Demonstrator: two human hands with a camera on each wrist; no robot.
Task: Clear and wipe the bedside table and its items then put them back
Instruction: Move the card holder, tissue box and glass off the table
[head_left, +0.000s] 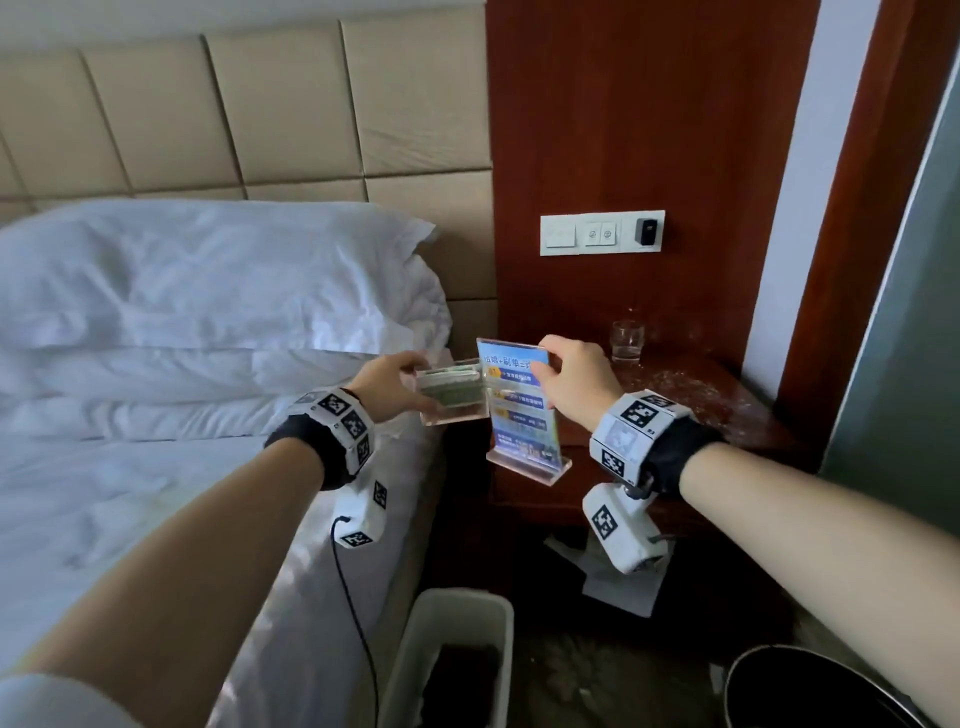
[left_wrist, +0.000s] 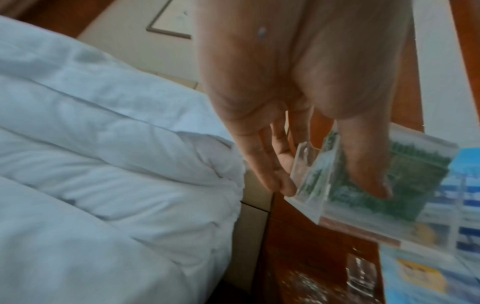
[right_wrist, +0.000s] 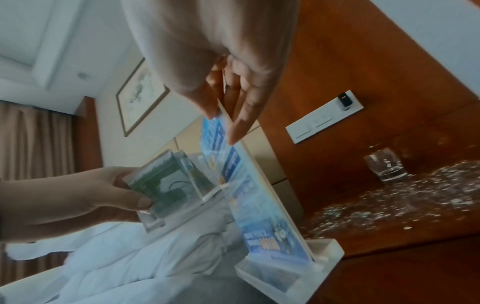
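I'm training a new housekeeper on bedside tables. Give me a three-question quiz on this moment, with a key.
1. True or false: the glass is lifted off the table.
2. Which hand holds the blue sign? A) left hand B) right hand C) neither
3. Fill in: the left hand grips a clear ____ with green cards, held beside the bed.

Key
1. False: it stands at the back of the table, among scattered crumbs.
2. B: it pinches the sign's top edge.
3. holder
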